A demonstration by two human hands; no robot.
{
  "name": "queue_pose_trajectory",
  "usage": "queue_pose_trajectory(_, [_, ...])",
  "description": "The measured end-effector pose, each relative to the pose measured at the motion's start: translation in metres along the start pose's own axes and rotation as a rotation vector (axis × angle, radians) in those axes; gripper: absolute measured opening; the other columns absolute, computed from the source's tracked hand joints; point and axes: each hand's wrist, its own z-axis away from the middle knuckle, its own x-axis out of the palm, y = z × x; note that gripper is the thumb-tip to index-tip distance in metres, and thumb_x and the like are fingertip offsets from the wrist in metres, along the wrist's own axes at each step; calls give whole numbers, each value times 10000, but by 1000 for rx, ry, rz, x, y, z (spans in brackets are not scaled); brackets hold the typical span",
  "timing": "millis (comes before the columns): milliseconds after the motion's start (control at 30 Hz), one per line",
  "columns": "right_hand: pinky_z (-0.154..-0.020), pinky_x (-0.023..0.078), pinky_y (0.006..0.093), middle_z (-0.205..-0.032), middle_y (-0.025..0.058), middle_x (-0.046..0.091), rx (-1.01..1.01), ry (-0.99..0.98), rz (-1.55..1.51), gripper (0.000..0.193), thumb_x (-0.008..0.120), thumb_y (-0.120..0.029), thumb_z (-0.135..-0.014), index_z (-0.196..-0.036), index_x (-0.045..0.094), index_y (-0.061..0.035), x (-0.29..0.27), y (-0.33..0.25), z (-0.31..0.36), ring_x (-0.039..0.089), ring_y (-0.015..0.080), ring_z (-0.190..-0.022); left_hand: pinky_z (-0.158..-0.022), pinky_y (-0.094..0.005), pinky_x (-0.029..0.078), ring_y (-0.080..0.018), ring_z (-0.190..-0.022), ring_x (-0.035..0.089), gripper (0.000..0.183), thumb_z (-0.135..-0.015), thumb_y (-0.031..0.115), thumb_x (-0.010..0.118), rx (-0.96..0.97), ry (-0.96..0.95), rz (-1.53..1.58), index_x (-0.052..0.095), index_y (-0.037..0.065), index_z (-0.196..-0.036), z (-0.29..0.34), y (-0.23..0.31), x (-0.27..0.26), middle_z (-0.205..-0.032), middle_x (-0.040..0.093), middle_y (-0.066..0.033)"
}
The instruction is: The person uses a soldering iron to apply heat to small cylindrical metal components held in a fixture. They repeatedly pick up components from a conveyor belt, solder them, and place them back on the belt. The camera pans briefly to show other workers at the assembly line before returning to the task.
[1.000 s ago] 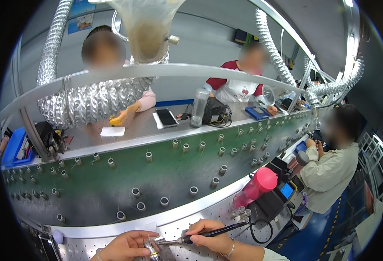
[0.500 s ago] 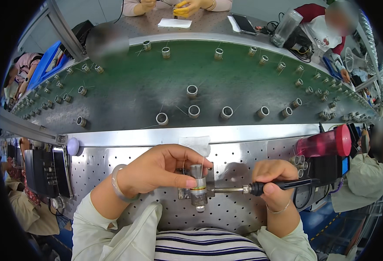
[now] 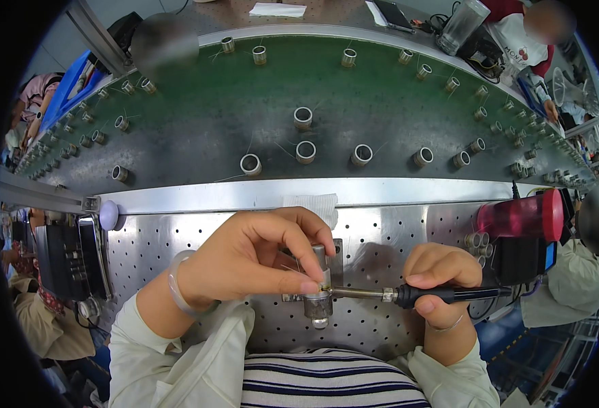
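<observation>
My left hand reaches in from the left, thumb and index finger pinched at the side of a small metal sleeve. The sleeve sits on an upright metal post with a rounded end toward me. Thin wire leads show beside the left fingers, which hide much of the sleeve. My right hand is closed round the black handle of a soldering iron. Lying nearly level, the iron points left, and its metal tip meets the sleeve right by my left thumb.
Beyond the perforated metal worktop runs a green belt carrying several metal sleeves with wires. To the right stand a pink transparent cup, stacked sleeves and a black device. White paper lies behind my left hand.
The whole view has shifted, so the belt sits higher in it and the co-worker's yellow-covered fingers have left it. My left thumb and index finger have drawn together near the iron's tip.
</observation>
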Motion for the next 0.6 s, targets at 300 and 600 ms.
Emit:
queue_pose_trajectory(300, [-528,449,293,-682,125,628,-70,-69,27,240,775,-7,-649,-847,647,37,-4,1,-2,583,224,-568,-923,-322,449,-231,-1019,567,178,-669,-81,773,60,-75,3,702,47,-770,0,-5,-6,-1117,552,-171])
queue_pose_trajectory(600, [-533,448,293,-697,130,631,-101,-89,41,260,791,-15,-640,-853,652,42,-6,3,-3,586,229,-573,-937,-332,442,-232,-1035,565,189,-663,-90,772,75,-84,-7,706,54,-767,-2,-6,-6,-1119,551,-173])
